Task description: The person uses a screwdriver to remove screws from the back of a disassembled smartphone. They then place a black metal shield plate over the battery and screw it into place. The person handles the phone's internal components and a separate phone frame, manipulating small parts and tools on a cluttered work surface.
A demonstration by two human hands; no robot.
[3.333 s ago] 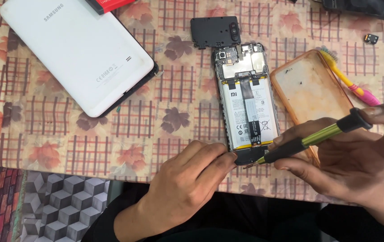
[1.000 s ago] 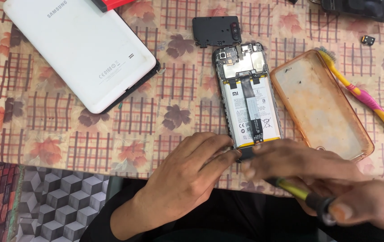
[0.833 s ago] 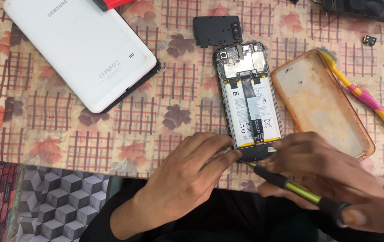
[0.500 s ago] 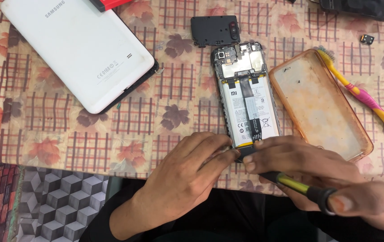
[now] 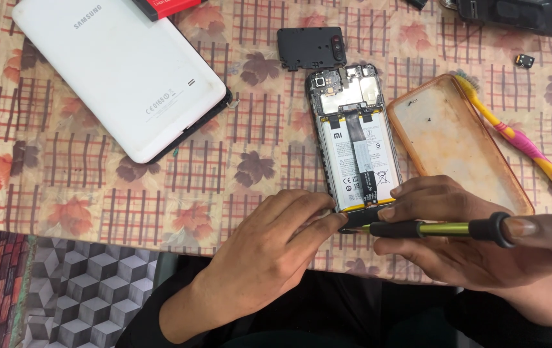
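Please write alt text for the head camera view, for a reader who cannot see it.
The right hand works a screwdriver at the bottom edge of an opened smartphone, which the left hand steadies. On the floral tablecloth lie a white tablet, a clear phone case and a toothbrush.

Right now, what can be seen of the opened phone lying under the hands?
The opened phone lies flat on the patterned tablecloth, back cover off, camera end pointing away from the person. A pale battery fills most of its dark frame, crossed by a dark flex ribbon; circuit board and camera module show at the far end. The left hand steadies its near edge. The right hand holds a screwdriver with its tip at that same edge.
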